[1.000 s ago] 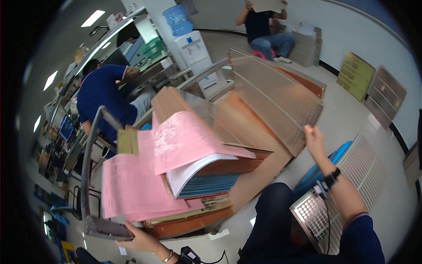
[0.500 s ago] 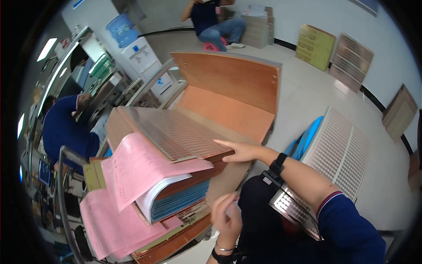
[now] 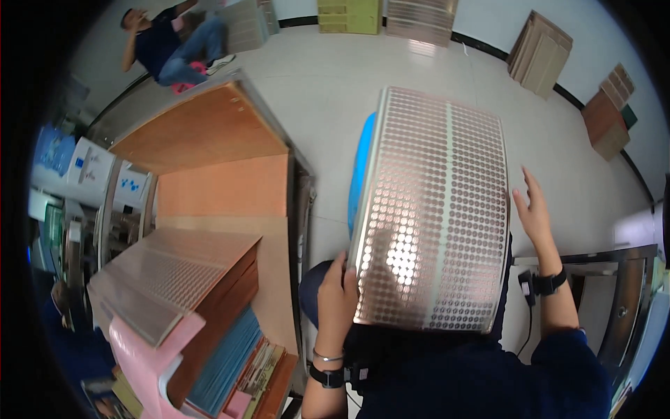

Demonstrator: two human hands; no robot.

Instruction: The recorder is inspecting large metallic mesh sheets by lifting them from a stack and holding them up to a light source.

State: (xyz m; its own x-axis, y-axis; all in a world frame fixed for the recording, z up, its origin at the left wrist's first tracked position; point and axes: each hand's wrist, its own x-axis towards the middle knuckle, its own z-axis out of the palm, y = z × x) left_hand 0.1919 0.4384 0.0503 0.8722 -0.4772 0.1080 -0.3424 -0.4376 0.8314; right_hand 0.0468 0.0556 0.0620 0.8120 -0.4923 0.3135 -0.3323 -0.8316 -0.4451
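Head view shows a copper-coloured perforated panel [image 3: 440, 209] between the person's two hands, its long axis running from near to far, its near end over the lap and its left long edge facing a cart. The left hand [image 3: 337, 297] is the nearer one: it sits at the near part of that left edge, fingers pointing far and seeming to touch the rim, with the panel directly to their right; whether they grasp it I cannot tell. The right hand [image 3: 534, 209] is released, its fingers spread and pointing far, just beside the right long edge but apart from it, so the panel lies to their left. A blue object [image 3: 361, 167] shows beyond the panel's left edge. Farther left, the cart [image 3: 303, 230] bears an upright orange-brown board [image 3: 209, 133], a second patterned panel [image 3: 174, 272], pink sheets [image 3: 143, 356] and a blue stack [image 3: 225, 370]. At the far left, another person [image 3: 164, 49] sits low; more boards [image 3: 349, 15] stand by the far wall.
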